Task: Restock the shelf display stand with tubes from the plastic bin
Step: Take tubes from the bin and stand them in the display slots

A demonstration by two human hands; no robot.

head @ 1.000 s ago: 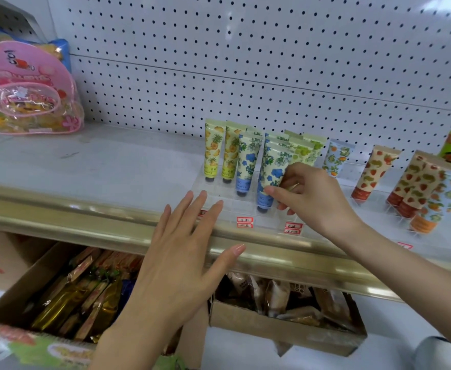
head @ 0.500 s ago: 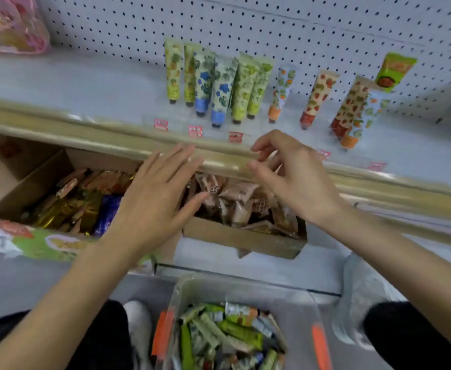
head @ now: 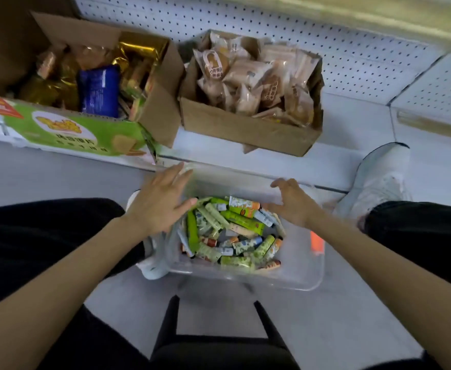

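While I am holding my left hand (head: pixel 160 204) and right hand (head: pixel 295 202) apart, empty and loose-fingered, over the tubes (head: pixel 235 231) heaped crisscross in the bin (head: pixel 301 273) on the floor (head: pixel 352 316), I am risking snagging several and dropping some.

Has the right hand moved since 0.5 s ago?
Yes. Judged against the brown snack box, the right hand has come down from over that box to the plastic bin in front of it, above the tubes.
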